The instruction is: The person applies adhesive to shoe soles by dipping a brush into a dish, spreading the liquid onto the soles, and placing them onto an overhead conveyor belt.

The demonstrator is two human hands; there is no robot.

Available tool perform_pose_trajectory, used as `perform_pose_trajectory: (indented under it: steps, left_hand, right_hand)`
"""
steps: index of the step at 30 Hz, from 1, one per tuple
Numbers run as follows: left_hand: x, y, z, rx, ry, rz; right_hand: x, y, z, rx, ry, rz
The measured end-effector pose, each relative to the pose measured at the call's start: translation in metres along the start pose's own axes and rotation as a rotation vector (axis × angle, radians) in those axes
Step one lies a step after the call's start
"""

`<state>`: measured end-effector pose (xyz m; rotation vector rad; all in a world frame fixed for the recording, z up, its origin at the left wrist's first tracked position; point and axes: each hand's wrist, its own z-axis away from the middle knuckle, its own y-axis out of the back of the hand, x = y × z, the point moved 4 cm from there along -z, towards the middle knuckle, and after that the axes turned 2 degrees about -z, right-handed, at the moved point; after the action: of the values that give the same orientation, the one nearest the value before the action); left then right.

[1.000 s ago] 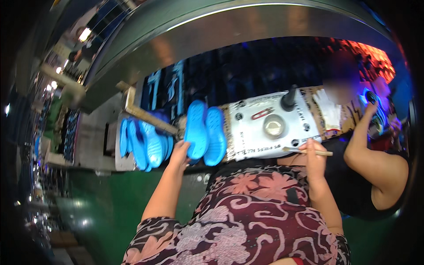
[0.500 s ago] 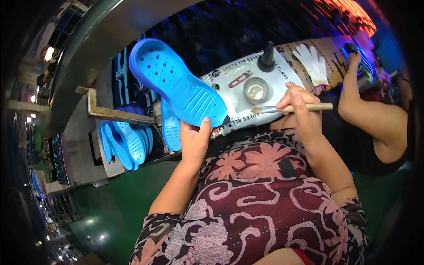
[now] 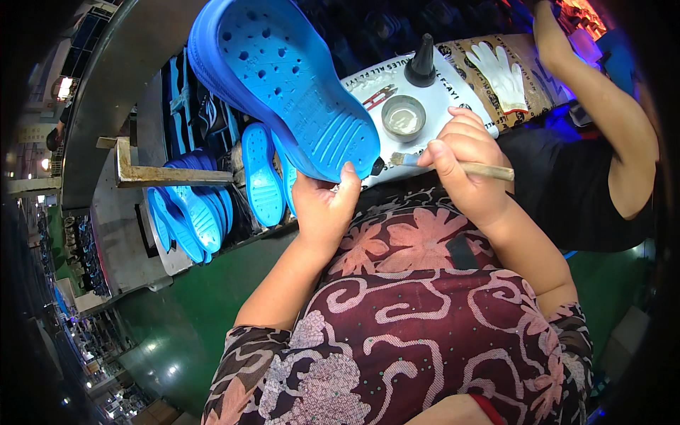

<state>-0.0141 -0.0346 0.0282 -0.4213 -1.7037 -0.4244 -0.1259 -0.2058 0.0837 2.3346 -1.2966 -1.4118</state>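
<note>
In the head view, your left hand (image 3: 322, 205) is closed around the heel end of a blue perforated clog (image 3: 283, 85), thumb pressed up against the sole edge, fingers wrapped behind it. You hold the clog raised in front of you, sole facing you and toe pointing up and to the left, above the edge of the work surface. Your right hand (image 3: 464, 166) is curled tight around a wooden-handled brush (image 3: 453, 166), and the bristle tip sits just beside the clog's heel, at a small dark spot there; whether it touches is hard to tell.

Beyond the brush, a small round metal cup (image 3: 404, 117) stands on the printed sheet (image 3: 453, 78) that covers the table; it holds a shallow pale, cloudy liquid. Behind it stands a dark cone-shaped nozzle bottle (image 3: 423, 62), upright and capped. A white work glove (image 3: 503, 71) lies flat to the right of the bottle.

To your left, more blue clogs (image 3: 212, 205) stand on edge, packed close together in a metal rack (image 3: 152, 173). A co-worker's bare arm (image 3: 602, 120) reaches in over the table at the right.
</note>
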Motion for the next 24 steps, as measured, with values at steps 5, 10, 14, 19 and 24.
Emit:
perform_pose_trajectory:
  steps: [5,10,14,19,24]
  left_hand:
    - [-0.001,-0.003,0.0,0.001,-0.026,-0.029]
    - [0.0,-0.002,-0.001,0.001,-0.084,-0.061]
    - [0.0,-0.005,0.0,0.03,-0.086,-0.017]
    - [0.0,-0.006,0.001,0.025,-0.111,-0.008]
    - [-0.001,-0.006,0.001,0.045,-0.131,-0.015]
  right_hand:
    - [-0.004,-0.003,0.001,0.001,0.037,-0.053]
    - [-0.002,-0.002,0.001,0.019,0.038,-0.018]
    - [0.0,0.004,0.002,0.02,0.014,-0.027]
    - [-0.006,-0.002,0.005,-0.065,0.073,-0.001]
    - [-0.006,0.001,0.004,-0.012,0.064,-0.033]
